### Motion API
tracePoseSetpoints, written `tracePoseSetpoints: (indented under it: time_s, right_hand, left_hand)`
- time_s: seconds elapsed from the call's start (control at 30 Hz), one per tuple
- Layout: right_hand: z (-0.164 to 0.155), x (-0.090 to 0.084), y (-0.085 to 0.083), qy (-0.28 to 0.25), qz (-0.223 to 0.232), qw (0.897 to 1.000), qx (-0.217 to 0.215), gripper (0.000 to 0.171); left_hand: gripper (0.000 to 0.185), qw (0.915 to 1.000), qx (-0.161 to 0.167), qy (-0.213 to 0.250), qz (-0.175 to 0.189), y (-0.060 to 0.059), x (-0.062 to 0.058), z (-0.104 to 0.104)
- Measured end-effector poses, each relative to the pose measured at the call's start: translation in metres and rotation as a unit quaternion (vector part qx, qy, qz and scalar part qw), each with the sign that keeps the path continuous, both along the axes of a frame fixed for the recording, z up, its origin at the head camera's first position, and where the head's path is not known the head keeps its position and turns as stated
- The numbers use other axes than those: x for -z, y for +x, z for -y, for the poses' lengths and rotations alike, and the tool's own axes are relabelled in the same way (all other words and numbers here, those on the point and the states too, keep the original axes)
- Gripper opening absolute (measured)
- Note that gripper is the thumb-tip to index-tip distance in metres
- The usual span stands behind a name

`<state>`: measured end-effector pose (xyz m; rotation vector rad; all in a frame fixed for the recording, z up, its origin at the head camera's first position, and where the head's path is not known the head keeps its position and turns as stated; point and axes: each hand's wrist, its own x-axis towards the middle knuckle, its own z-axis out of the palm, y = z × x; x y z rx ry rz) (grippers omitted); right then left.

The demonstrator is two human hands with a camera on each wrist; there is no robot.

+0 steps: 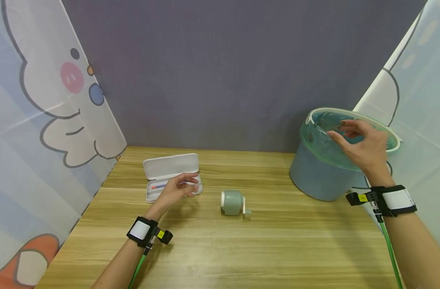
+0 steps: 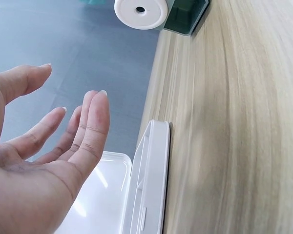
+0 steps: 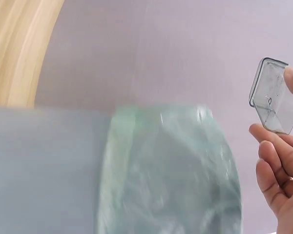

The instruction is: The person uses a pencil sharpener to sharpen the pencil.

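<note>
My left hand hovers over the lower tray of an open white pencil case; its fingers are loosely spread and hold nothing. A red and blue pen lies in the case. The case's edge shows beside my palm. My right hand is raised over the mouth of a blue bin lined with a green bag. It pinches a small clear plastic drawer between thumb and fingers. A green crank pencil sharpener lies on its side mid-table, also at the top of the left wrist view.
The wooden table is boxed in by a grey back wall and cartoon-printed sheets on both sides. The bin stands at the back right corner, the pencil case at the back left.
</note>
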<state>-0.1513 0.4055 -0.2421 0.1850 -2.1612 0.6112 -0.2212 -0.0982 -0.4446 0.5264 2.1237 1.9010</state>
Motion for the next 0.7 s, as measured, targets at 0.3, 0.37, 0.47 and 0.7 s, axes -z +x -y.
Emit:
tracePoseSetpoints:
  time_s: [0.3, 0.37, 0.47, 0.7]
  right_hand:
    - [0.035, 0.033, -0.005, -0.017, 0.037, 0.995, -0.094, 0.045]
    - [0.044, 0.045, -0.007, -0.022, 0.045, 0.992, -0.113, 0.047]
    - [0.059, 0.061, -0.011, -0.028, 0.061, 0.988, -0.139, 0.050]
    - [0.091, 0.089, -0.022, -0.013, 0.090, 0.979, -0.183, 0.053]
  left_hand:
    - [0.050, 0.9999, 0.012, 0.005, -0.008, 0.002, 0.001, -0.004]
    - [0.048, 0.9998, 0.016, 0.003, -0.013, 0.004, 0.000, -0.006]
    - [0.046, 0.9995, 0.025, 0.002, -0.021, 0.006, -0.002, -0.009]
    - [0.045, 0.9981, 0.044, 0.001, -0.041, 0.007, -0.005, -0.016]
